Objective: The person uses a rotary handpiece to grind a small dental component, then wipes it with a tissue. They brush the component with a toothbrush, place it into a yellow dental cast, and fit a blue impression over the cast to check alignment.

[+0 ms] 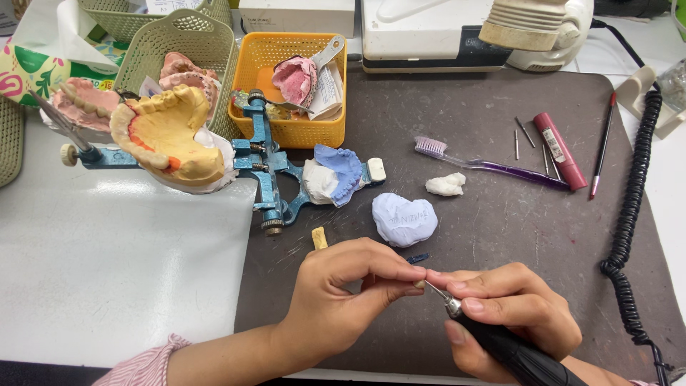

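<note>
right at the fingertips: left hand [336,304] pinching a tiny pale piece [419,284] between thumb and forefinger, other fingers curled under; too small to tell its exact shape. right hand [511,311] wrapped pen-style round a black rotary handpiece [514,350], thumb and forefinger pressed together near its metal collar, thin bur [434,289] touching the pinched piece. both hands meeting tip to tip, just below the white plaster cast [404,219].

judging by the pose, trimming under way, not finished: piece held to the bur, nothing set down. how much is ground away cannot be told.

wrists low over the dark mat [500,214], left forearm coming in from lower left with a striped sleeve [146,364], right forearm from the lower right corner.

outward, all placed from the white plaster cast: a small dark blue bit [418,257] just below it, a short yellowish stick [319,238] to its left, a blue articulator [268,168] with a blue impression [343,170] up and left, a yellow jaw model [171,136] farther left. a white lump [446,184] up and right, then a purple toothbrush [493,163], loose burs [525,136], a red tube [561,150] and a slim brush [602,143] well to the right. an orange basket [286,89] above and left, green baskets [179,43] beyond. a coiled black cord [632,214] far right.
</note>
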